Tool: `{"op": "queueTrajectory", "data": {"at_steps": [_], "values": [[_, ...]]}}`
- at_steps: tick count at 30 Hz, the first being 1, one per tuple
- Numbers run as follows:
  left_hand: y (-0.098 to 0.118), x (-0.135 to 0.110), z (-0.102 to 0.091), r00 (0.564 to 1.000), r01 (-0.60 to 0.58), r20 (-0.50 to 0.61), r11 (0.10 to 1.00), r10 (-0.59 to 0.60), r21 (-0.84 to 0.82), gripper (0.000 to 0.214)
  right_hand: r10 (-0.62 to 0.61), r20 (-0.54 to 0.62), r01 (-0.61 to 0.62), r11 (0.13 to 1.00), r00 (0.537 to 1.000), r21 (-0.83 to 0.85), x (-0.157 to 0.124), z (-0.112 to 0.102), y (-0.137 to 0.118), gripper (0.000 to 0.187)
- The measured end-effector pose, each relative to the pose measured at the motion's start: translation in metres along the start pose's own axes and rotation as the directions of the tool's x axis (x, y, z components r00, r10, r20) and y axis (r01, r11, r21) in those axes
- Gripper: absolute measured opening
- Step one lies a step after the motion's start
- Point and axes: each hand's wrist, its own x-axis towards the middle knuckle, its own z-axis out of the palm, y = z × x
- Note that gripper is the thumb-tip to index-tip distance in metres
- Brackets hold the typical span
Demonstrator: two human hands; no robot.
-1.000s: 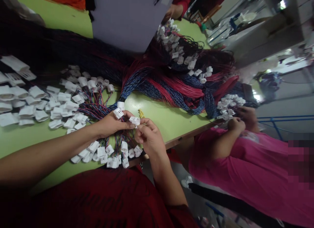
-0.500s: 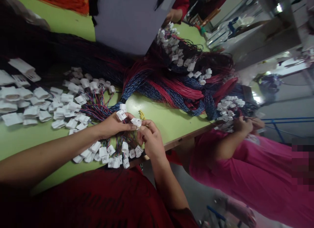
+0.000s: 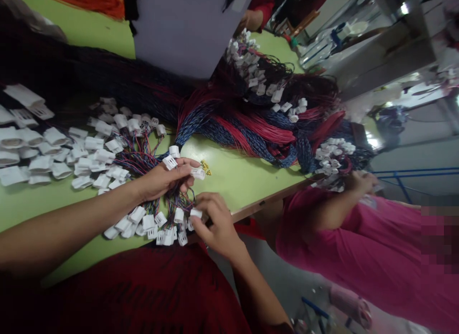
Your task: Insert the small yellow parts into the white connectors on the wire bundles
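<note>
My left hand [image 3: 163, 181] is closed, pinching a white plastic connector [image 3: 198, 173] between thumb and fingers. Two more white connectors [image 3: 169, 162] stick up over the back of that hand. Below and to its right, my right hand [image 3: 218, 226] has its thumb and fingertips closed about another white connector [image 3: 196, 213] at the table edge. Thin multicoloured wires [image 3: 175, 198] run between the hands to a cluster of hanging connectors [image 3: 148, 222]. Small yellow pieces [image 3: 205, 168] lie on the green table [image 3: 247, 188], just beyond my left fingertips.
Many white connectors [image 3: 43, 162] are heaped at the left. Blue and red wire bundles [image 3: 251, 133] cross the table behind my hands. A grey panel [image 3: 175, 32] stands at the back. On the right, a co-worker in a pink top [image 3: 344, 243] handles connectors [image 3: 333, 154].
My right hand has left the connector in my left hand and moved down to another connector near the table edge. My left hand keeps its hold, with its connector turned.
</note>
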Motion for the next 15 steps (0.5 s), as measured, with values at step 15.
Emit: {"op": "queueTrajectory", "data": {"at_steps": [15], "values": [[0.0,-0.001,0.002,0.998,-0.037,0.051,0.982,0.028,0.184,0.049,0.374,-0.328,-0.264,0.905,0.868,0.334,0.025,-0.005,0.028,0.02]]}}
